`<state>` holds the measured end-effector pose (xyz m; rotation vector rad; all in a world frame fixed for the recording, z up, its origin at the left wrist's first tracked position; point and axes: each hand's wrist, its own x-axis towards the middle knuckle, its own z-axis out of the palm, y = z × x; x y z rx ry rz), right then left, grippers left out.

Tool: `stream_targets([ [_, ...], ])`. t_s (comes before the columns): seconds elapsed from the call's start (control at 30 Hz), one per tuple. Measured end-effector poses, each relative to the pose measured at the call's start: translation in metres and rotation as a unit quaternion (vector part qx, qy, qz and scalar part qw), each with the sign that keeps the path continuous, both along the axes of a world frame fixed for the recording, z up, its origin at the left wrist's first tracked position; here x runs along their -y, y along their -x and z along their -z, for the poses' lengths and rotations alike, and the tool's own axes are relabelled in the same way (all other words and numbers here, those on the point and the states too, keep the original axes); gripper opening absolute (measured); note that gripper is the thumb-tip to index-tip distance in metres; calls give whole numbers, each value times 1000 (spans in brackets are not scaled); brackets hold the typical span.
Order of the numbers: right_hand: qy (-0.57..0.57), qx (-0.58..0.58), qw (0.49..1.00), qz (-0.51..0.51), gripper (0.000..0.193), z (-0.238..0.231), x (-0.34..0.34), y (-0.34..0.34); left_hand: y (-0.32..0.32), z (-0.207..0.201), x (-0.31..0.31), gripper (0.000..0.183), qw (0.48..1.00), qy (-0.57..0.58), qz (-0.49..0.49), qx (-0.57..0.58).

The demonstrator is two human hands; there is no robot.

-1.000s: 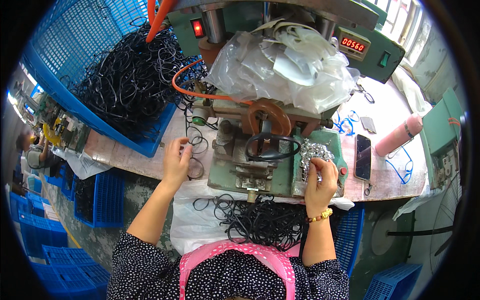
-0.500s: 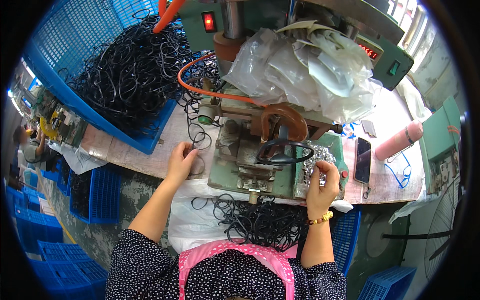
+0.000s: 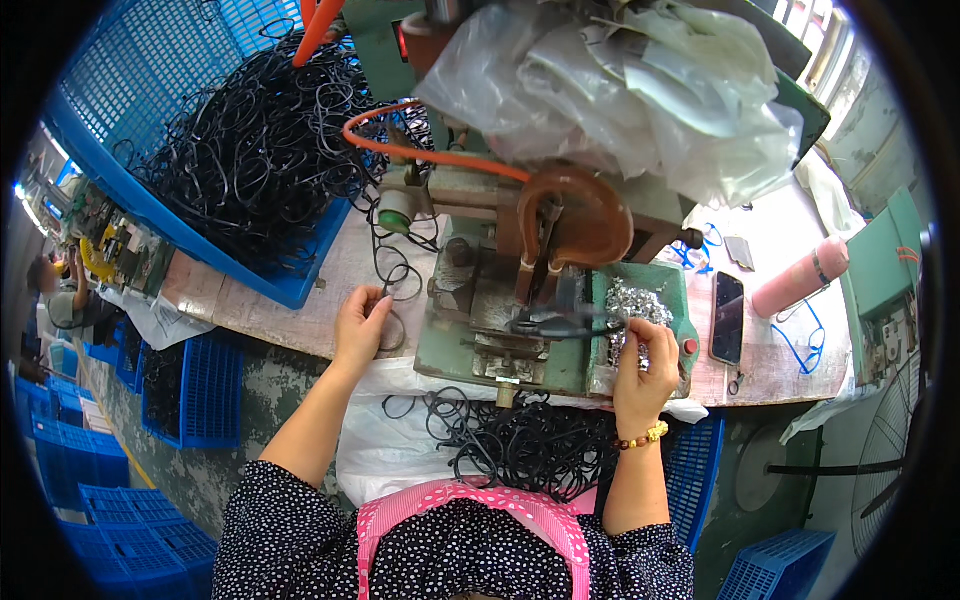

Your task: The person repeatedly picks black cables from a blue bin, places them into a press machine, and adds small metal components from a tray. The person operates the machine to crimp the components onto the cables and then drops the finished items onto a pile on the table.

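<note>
My left hand (image 3: 358,328) is closed at the table's edge, thumb and fingers pinched on a thin black loop (image 3: 401,333) that hangs beside the fingertips. Further right, my right hand (image 3: 645,362) pinches the end of a black strap loop (image 3: 565,327), stretched left from the fingers into the green press (image 3: 435,350). That loop is blurred, and part of it lies beneath the brown curved guard (image 3: 617,225), which is lowered over the work spot. Small silvery metal pieces (image 3: 637,300) lie in a heap just beyond my right fingers.
A blue crate (image 3: 180,225) of tangled black loops stands at the back left. More black loops (image 3: 530,445) lie on white cloth before me. Clear plastic bags (image 3: 620,100) cover the press head. A phone (image 3: 727,320) and pink bottle (image 3: 800,278) sit at right.
The press head has come down, bringing the plastic bags and brown guard lower. The black loop by my right hand has dropped flatter and blurred. Both hands stay about where they were.
</note>
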<state>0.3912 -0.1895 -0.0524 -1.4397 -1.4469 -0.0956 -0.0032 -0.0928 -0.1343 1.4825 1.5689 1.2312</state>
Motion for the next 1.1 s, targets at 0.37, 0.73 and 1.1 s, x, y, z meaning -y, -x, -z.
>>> stream_targets([
  [0.37,5,-19,1000,-4,16,0,1,2,0,1,1,20,1000,-4,1,18],
  [0.73,19,-21,1000,-9,14,-3,2,3,0,3,2,19,1000,-4,-6,4],
  [1.1,13,-30,999,-14,15,-3,2,4,-1,5,3,20,1000,-3,-16,-5],
])
